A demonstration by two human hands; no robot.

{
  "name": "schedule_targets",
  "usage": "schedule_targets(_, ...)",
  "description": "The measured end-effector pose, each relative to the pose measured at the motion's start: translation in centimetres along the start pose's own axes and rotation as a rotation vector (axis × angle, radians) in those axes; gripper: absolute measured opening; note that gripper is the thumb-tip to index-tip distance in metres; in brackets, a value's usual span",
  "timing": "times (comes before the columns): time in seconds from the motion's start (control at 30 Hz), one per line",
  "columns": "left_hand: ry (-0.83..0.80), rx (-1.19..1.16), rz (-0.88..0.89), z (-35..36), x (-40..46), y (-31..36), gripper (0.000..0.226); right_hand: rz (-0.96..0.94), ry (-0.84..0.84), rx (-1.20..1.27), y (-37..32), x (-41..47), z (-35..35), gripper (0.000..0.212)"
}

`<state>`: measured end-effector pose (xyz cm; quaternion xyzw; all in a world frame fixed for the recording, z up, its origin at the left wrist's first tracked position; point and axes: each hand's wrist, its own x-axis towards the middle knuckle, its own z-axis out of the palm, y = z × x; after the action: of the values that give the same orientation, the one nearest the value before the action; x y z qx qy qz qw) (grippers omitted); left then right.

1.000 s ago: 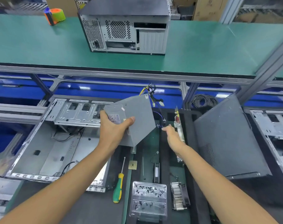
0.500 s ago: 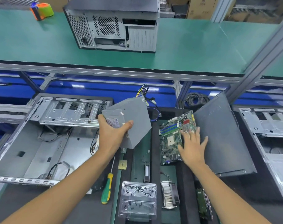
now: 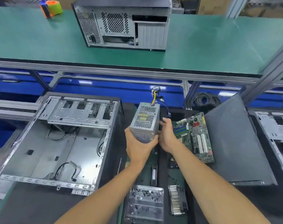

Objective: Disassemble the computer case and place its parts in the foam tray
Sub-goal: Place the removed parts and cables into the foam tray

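Power supply [image 3: 144,122] out of gutted case [image 3: 56,143], gripped by my left hand [image 3: 138,145] and right hand [image 3: 167,136] over foam tray [image 3: 163,172]; motherboard [image 3: 194,136] already in, PSU slotting left.

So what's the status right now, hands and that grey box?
Left hand and right hand both gripping the power supply, held above the foam tray. Motherboard already in tray. Nothing blocking.

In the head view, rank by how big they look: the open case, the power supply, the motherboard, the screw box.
1. Open case, clearly largest.
2. Motherboard and screw box look alike; the box is nearer the camera.
3. Power supply, partly covered by hands.
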<state>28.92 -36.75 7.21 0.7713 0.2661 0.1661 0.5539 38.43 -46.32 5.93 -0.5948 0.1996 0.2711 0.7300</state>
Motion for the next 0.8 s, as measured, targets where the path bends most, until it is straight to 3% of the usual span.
schedule_targets(0.07,-0.074,-0.056,0.010,0.0,0.5,-1.0,0.085,0.013,0.014,0.036,-0.2,0.7,0.6,0.054)
schedule_targets(0.17,-0.240,-0.064,0.002,-0.9,2.3,-1.5,0.071,0.041,0.022,0.054,0.1,2.0,0.5,0.093)
schedule_targets(0.2,-0.286,-0.044,-0.012,-1.2,3.2,-1.3,0.069,0.039,0.014,0.061,0.3,2.2,0.5,0.096)
schedule_targets(0.3,-0.426,0.057,-0.132,-0.8,6.2,0.6,0.077,-0.011,0.056,0.018,0.8,2.6,0.1,0.081)
schedule_targets(0.4,-0.505,0.402,-0.222,0.3,8.1,2.2,0.108,-0.025,-0.013,0.017,1.5,3.0,-0.6,0.060)
schedule_targets(0.47,-0.478,0.423,-0.226,0.3,9.2,1.9,0.097,-0.056,-0.058,0.065,2.0,3.3,-1.4,0.030)
schedule_targets(0.53,-0.444,0.364,-0.209,0.2,9.9,1.3,0.083,-0.155,0.016,0.051,3.5,3.7,-2.3,0.037)
schedule_targets(0.6,-0.408,0.364,-0.191,0.6,9.9,0.9,0.076,-0.343,0.253,-0.258,6.0,3.1,-3.3,0.043)
schedule_targets(0.67,-0.345,0.352,-0.195,1.4,9.6,0.5,0.074,-0.500,0.405,-0.862,9.5,1.6,-4.6,0.026)
schedule_targets(0.73,-0.299,0.330,-0.194,2.2,9.4,0.2,0.075,-0.580,0.168,-1.431,11.7,0.2,-5.1,0.019)
schedule_targets(0.8,-0.287,0.328,-0.174,2.8,9.5,-0.1,0.077,-0.476,-0.177,-1.843,12.1,0.5,-4.2,0.037)
